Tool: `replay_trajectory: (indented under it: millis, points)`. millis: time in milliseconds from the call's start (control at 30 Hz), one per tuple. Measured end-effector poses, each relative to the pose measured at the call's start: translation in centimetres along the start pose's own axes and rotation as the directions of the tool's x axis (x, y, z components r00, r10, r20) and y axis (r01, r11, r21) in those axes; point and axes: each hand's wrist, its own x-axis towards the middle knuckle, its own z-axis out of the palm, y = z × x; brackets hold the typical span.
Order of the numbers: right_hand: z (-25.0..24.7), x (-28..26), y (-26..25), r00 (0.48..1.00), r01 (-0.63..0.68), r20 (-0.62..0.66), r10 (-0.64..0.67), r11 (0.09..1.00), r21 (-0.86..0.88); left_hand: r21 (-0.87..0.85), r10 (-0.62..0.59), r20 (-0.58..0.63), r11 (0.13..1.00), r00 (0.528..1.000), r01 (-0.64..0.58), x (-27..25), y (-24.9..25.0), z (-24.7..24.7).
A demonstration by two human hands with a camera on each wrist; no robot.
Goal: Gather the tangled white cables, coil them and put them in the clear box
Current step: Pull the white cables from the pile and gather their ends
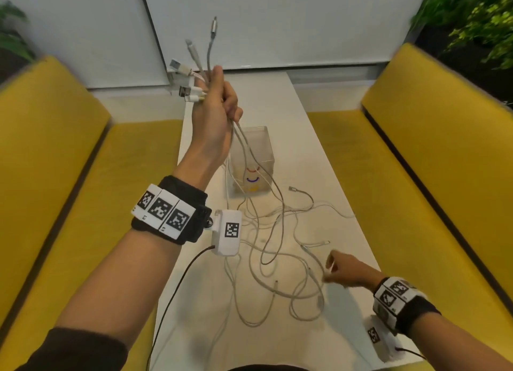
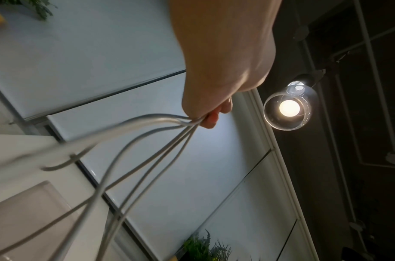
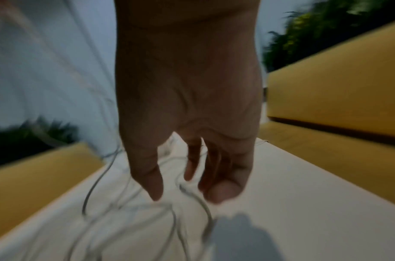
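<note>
My left hand [image 1: 219, 104] is raised above the white table [image 1: 319, 154] and grips a bundle of white cables [image 1: 241, 140] just below their plugs [image 1: 188, 76], which stick out above the fist. In the left wrist view the strands [image 2: 147, 141] fan down from the left hand [image 2: 210, 114]. They fall into a loose tangle [image 1: 277, 259] on the table. The clear box [image 1: 258, 137] stands upright behind the hanging strands. My right hand [image 1: 333, 268] hovers low at the tangle's right edge. Its fingers are loosely curled, and a cable [image 3: 192, 194] runs below the gap between thumb and fingers [image 3: 173, 185]. That view is blurred.
Yellow benches flank the narrow table on the left [image 1: 69, 176] and right [image 1: 430, 162]. White panels close the far end, with green plants [image 1: 472, 23] in the corners. A lit lamp [image 2: 288, 107] hangs overhead. A dark wire [image 1: 177, 287] trails from the left wrist camera.
</note>
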Motion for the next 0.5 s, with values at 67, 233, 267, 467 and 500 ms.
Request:
replay_trajectory:
  millis: [67, 233, 267, 467, 500]
  points:
    - [1.7, -0.2, 0.3, 0.998, -0.033, 0.053, 0.035, 0.998, -0.045, -0.004, -0.029, 0.015, 1.0, 0.999, 0.029, 0.2, -0.3, 0.0]
    - [4.6, 0.0, 0.1, 0.996, -0.06, -0.07, 0.049, 0.986, -0.156, 0.106, -0.06, 0.056, 0.993, 0.997, 0.054, 0.1, -1.0, -0.1]
    - [5.0, 0.2, 0.1, 0.995, -0.055, -0.091, 0.038, 0.98, -0.189, 0.127, -0.062, 0.058, 0.99, 0.996, 0.054, 0.0, -1.1, -0.2]
    - [3.1, -0.4, 0.2, 0.994, -0.104, -0.051, 0.098, 0.988, -0.116, 0.216, -0.018, -0.02, 0.976, 1.0, 0.021, 0.0, -1.2, -0.5]
    - [1.9, -0.8, 0.2, 0.993, -0.116, -0.03, 0.114, 0.99, -0.077, 0.23, 0.0, -0.048, 0.973, 0.999, 0.011, 0.0, -1.0, -0.6]
